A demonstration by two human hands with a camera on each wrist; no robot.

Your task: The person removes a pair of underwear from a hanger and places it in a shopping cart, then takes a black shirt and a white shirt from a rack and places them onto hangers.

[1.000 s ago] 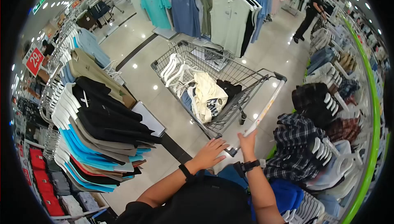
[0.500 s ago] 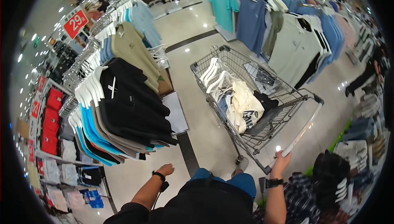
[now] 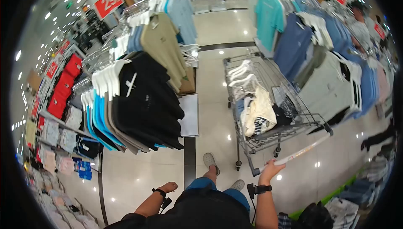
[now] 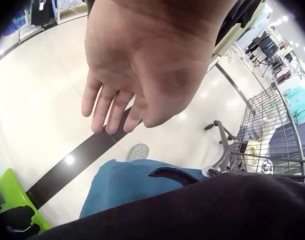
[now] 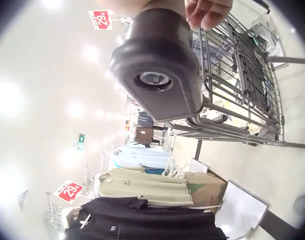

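A grey wire shopping cart [image 3: 289, 99] stands right of centre in the head view, holding a cream garment [image 3: 259, 113], white hangers and dark items. My right hand [image 3: 270, 171] grips the left end of its pale handle bar [image 3: 304, 148]; in the right wrist view, curled fingers [image 5: 208, 12] show behind the dark end cap [image 5: 162, 65]. My left hand [image 3: 168, 187] hangs free beside my body, touching nothing. Seen in the left wrist view, that left hand [image 4: 137, 65] has relaxed, extended fingers, with the floor beneath them.
Racks of black shirts [image 3: 145, 99] and olive shirts [image 3: 163, 44] stand at the left. Grey-green tops [image 3: 329, 84] and blue tops hang beyond the cart. A person [image 3: 359, 27] is at the upper right. Clothes and a green edge [image 3: 336, 195] lie lower right.
The left hand has left the handle area and swung down to the left. The right hand keeps hold of the handle. The view has turned, showing the cart and racks from a different angle.
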